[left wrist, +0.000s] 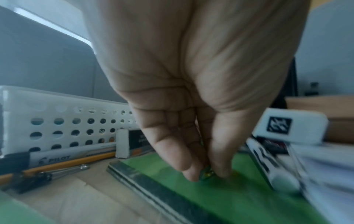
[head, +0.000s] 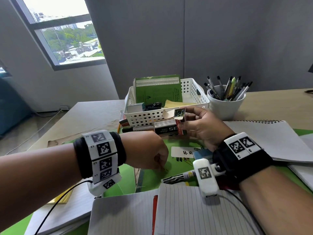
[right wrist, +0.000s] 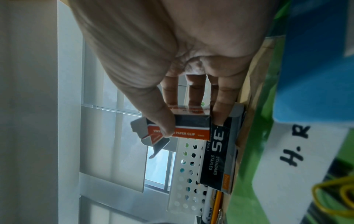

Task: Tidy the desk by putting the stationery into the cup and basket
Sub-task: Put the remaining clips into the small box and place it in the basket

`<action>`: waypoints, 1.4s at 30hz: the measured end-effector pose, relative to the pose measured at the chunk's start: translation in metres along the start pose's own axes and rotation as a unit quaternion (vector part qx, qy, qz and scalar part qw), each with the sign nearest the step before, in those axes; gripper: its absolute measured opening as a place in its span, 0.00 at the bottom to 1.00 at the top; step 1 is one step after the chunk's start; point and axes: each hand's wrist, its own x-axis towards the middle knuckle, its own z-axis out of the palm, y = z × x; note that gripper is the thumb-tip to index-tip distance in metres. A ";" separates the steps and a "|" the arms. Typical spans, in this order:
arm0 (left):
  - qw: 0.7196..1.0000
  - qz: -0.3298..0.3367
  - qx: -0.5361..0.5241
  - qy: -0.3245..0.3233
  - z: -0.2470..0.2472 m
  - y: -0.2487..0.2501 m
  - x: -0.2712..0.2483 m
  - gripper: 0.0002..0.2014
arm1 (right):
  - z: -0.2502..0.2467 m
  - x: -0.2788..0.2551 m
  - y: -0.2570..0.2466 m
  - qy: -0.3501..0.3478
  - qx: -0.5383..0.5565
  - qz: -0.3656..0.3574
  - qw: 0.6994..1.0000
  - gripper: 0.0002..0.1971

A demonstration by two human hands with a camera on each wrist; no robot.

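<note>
My right hand (head: 183, 117) holds a small orange and black paper clip box (head: 179, 114) just in front of the white perforated basket (head: 194, 92); its flap is open and coloured clips show inside. In the right wrist view the thumb and fingers grip the paper clip box (right wrist: 189, 127) by its sides. My left hand (head: 162, 167) is low over the green folder (head: 152, 180), knuckles up. The left wrist view shows its fingertips (left wrist: 188, 174) pinching a small paper clip (left wrist: 205, 174) against the folder. A white cup (head: 225, 106) full of pens stands right of the basket.
A staples box (head: 166, 129), a Pilot marker (head: 138, 128) and a pencil (left wrist: 72, 162) lie along the basket's front. A black binder clip (left wrist: 25, 180) sits to their left. Another marker (head: 176, 178), loose yellow clips (right wrist: 335, 197) and several notebooks (head: 271, 139) crowd the near desk.
</note>
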 end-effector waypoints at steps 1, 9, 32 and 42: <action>1.000 0.000 0.008 -0.006 0.003 0.002 0.002 0.10 | 0.000 0.000 0.000 -0.001 0.000 0.000 1.000 0.22; 0.997 0.002 0.071 0.009 0.010 0.008 0.008 0.13 | -0.001 0.000 -0.001 -0.008 -0.001 0.001 1.000 0.21; 0.862 -0.196 -0.426 0.195 -0.074 -0.013 0.007 0.09 | 0.004 -0.007 -0.002 -0.066 -0.025 -0.019 0.997 0.24; 0.837 -0.191 -0.463 0.218 -0.079 -0.005 0.022 0.13 | 0.001 -0.004 0.000 -0.057 -0.015 -0.019 0.998 0.24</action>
